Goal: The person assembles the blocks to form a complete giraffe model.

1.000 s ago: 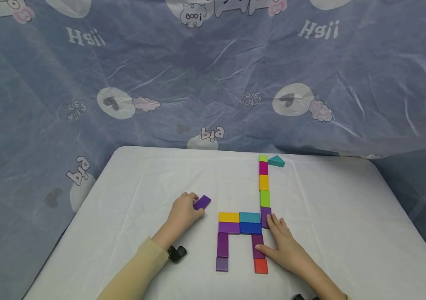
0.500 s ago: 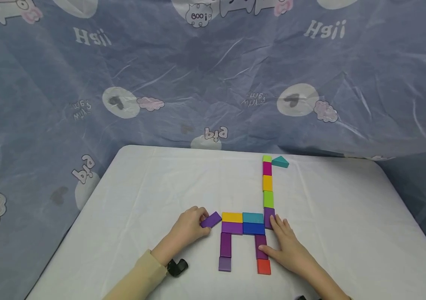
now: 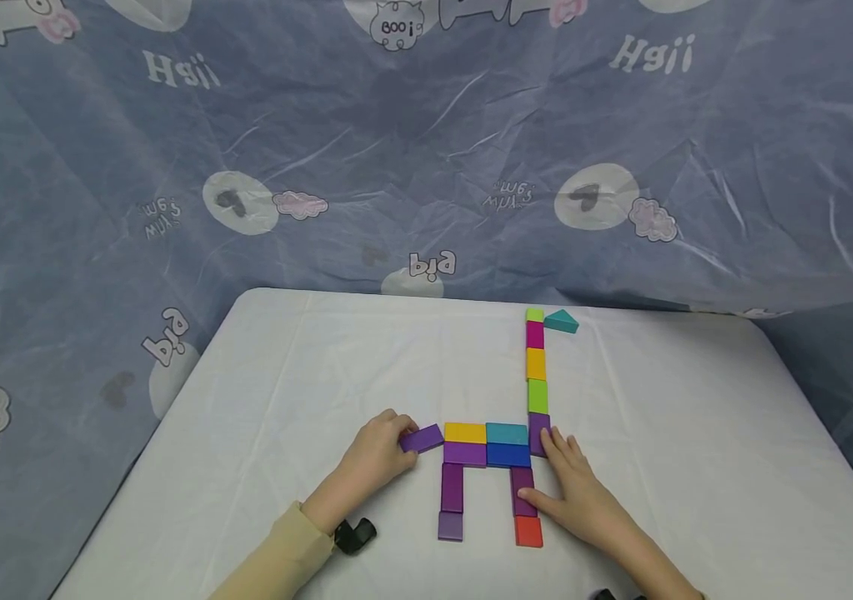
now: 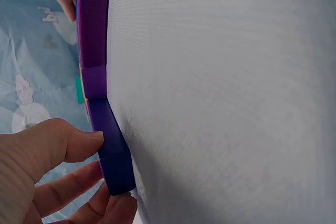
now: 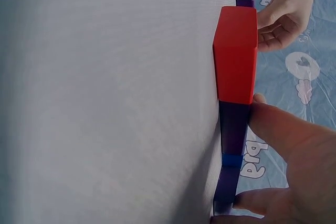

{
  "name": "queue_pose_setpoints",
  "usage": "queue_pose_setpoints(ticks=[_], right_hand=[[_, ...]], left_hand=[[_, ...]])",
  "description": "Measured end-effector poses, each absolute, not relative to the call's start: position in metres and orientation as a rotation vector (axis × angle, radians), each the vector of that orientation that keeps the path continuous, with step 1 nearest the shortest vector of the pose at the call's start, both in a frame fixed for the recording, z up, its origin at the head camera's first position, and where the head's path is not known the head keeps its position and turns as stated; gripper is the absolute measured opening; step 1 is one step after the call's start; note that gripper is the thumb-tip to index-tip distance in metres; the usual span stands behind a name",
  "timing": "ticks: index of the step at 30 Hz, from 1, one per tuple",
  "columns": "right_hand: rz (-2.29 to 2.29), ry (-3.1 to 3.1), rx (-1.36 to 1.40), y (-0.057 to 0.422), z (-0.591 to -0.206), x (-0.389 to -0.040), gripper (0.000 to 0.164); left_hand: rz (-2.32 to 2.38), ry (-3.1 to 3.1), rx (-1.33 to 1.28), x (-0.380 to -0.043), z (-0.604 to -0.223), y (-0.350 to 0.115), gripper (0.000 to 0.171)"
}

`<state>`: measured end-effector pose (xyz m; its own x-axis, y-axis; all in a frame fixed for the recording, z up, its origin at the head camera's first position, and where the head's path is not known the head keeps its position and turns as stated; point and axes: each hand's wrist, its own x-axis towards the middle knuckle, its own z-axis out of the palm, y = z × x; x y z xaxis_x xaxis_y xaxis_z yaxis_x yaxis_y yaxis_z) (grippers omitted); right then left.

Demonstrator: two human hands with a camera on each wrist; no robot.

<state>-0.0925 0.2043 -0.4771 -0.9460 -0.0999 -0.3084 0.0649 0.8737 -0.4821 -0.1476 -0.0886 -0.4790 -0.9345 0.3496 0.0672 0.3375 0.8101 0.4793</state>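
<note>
My left hand (image 3: 377, 454) pinches a purple rectangular block (image 3: 423, 437) between thumb and fingers. This block slants slightly, its right end at the left edge of a yellow block (image 3: 465, 432). In the left wrist view the thumb lies on the held block's upper face. My right hand (image 3: 579, 496) spreads over the figure's right side. Its fingertips touch an upright purple block (image 3: 539, 429), and its thumb rests on a dark purple block (image 3: 521, 477) above a red block (image 3: 529, 532). Teal (image 3: 506, 433), blue (image 3: 509, 455) and violet (image 3: 464, 453) blocks complete the middle rows.
A column of lime (image 3: 537, 396), yellow (image 3: 535, 364) and magenta (image 3: 534, 335) blocks runs toward the far edge of the white table (image 3: 321, 358). A teal triangular block (image 3: 561, 322) lies beside its top. Two purple blocks form the left leg (image 3: 452, 487). A patterned curtain (image 3: 396, 125) hangs behind.
My left hand has brought the purple block right and nearer, up to the yellow block's left side, and turned it flatter. My right hand stays in place on the blocks.
</note>
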Motion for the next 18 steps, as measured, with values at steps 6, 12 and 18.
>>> queue_pose_setpoints(ticks=[6, 12, 18], right_hand=[[-0.723, 2.716, -0.021, 0.2045, -0.4756, -0.0924, 0.107], [-0.728, 2.710, -0.008, 0.2045, -0.4766, -0.0924, 0.107], [-0.726, 2.706, -0.002, 0.2048, -0.4783, -0.0929, 0.108]], left_hand=[[0.803, 2.959, 0.563, -0.1474, -0.4791, -0.0881, 0.025], [0.794, 2.954, 0.550, -0.1459, -0.4816, -0.0891, 0.027], [0.797, 2.949, 0.555, -0.1451, -0.4826, -0.0901, 0.027]])
